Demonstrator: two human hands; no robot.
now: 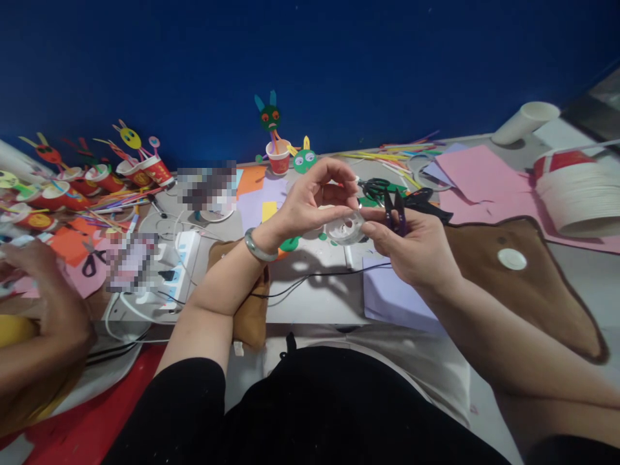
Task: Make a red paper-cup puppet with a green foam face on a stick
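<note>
- Left hand (310,203): thumb and forefinger are closed to a pinch on the top rim of a small round clear tape roll (345,229). The other fingers arch loosely above it. A pale green bangle (256,248) sits on the wrist.
- Right hand (411,252): the fingers are curled shut around dark purple thread snips (396,212), blades pointing up and slightly parted. The thumb and forefinger tip reach left and touch the clear tape roll's right side.
- The clear tape roll is off the surface, held between both hands above the middle of the grey table (310,303), with a black cable (290,287) lying below it.
- Step in hand, as I judge it: picking at the roll's rim for the free end, with the snips parked in the palm. The tape is too clear to tell whether a strip is drawn out.
- What the next move calls for, by my reading: the right fingertips must steady the roll, and their hold looks slight because that hand also carries the snips. The blades would need turning down from upright.
- Near edge, under the right hand: a lavender paper sheet (387,294).
- Towards the right edge: a brown felt piece (533,290), pink paper sheets (479,174) and a lying stack of white paper cups (581,200).
- Far left edge: red paper cups with straw figures (97,177).
- Left of the left forearm: a white power strip (181,271).
- Left edge: another person's hand (48,310).
</note>
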